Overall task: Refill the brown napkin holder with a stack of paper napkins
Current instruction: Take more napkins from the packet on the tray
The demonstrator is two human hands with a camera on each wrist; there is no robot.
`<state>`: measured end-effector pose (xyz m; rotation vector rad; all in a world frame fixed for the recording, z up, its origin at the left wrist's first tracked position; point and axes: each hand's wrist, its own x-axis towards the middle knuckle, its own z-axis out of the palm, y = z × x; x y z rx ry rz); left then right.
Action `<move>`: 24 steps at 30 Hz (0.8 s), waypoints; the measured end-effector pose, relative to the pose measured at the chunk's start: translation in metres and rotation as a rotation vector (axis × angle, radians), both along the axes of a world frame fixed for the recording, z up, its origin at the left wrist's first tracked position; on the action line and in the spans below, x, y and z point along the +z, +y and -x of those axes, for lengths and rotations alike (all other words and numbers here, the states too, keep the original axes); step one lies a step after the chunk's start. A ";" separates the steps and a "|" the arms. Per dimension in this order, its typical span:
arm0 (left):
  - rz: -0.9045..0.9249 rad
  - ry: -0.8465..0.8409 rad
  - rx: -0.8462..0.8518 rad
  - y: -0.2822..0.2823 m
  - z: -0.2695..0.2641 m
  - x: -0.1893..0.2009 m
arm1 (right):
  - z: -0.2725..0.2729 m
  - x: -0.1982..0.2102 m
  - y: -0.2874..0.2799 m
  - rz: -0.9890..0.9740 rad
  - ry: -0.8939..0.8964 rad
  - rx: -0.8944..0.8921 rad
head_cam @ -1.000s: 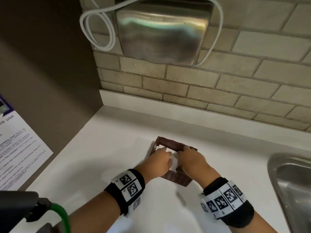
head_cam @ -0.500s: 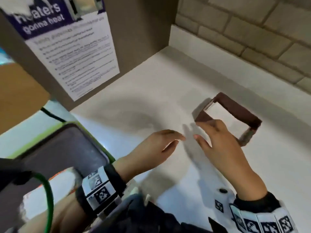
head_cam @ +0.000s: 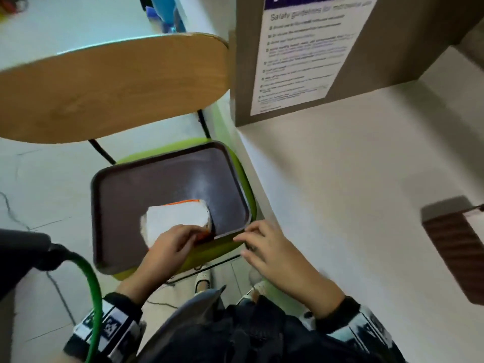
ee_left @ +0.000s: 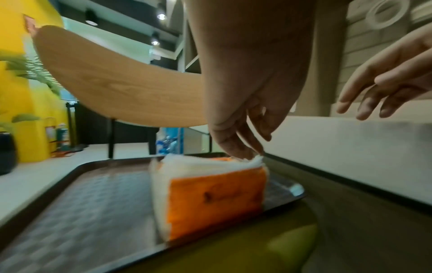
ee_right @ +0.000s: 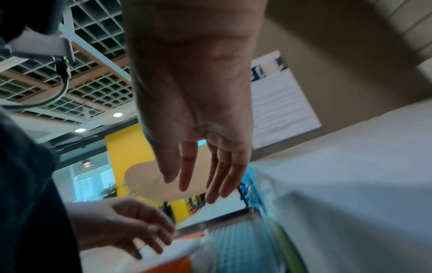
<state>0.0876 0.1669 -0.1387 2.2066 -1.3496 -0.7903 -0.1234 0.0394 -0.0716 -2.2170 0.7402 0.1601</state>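
A pack of white paper napkins (head_cam: 175, 214) in an orange wrapper lies on a brown tray (head_cam: 157, 179), which sits on a chair's green seat. My left hand (head_cam: 188, 231) rests its fingertips on the pack's top near corner; the left wrist view shows the fingertips (ee_left: 243, 153) touching the top napkins (ee_left: 210, 199), with no grip around them. My right hand (head_cam: 251, 239) hovers open over the tray's right rim, fingers spread and holding nothing (ee_right: 198, 184). The brown napkin holder (head_cam: 455, 247) stands on the white counter at the far right, apart from both hands.
The white counter (head_cam: 340, 179) runs along the right of the chair. A wooden chair back (head_cam: 112, 87) curves behind the tray. A grey panel with a printed poster (head_cam: 301, 53) stands on the counter. A green cable (head_cam: 91, 279) arcs at the lower left.
The view has swung left from the counter to the chair. Both hands left the holder and moved to the tray; the left hand now touches the napkin pack.
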 end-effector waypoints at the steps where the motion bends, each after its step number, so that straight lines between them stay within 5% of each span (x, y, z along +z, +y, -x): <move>1: -0.010 -0.037 0.016 0.004 -0.008 -0.006 | -0.014 -0.009 0.004 -0.018 0.013 0.036; 6: -0.072 -0.175 -0.018 -0.007 -0.047 -0.031 | -0.082 -0.051 0.017 -0.066 0.166 0.112; 10: -0.488 -0.463 -0.128 -0.030 -0.067 -0.032 | -0.112 -0.072 0.025 -0.089 0.250 0.009; 13: -0.591 -0.511 -0.174 -0.044 -0.078 -0.031 | -0.122 -0.079 0.028 -0.091 0.280 -0.086; 24: -0.285 -0.030 -0.205 -0.048 -0.104 -0.060 | -0.135 -0.081 0.023 -0.196 0.279 -0.330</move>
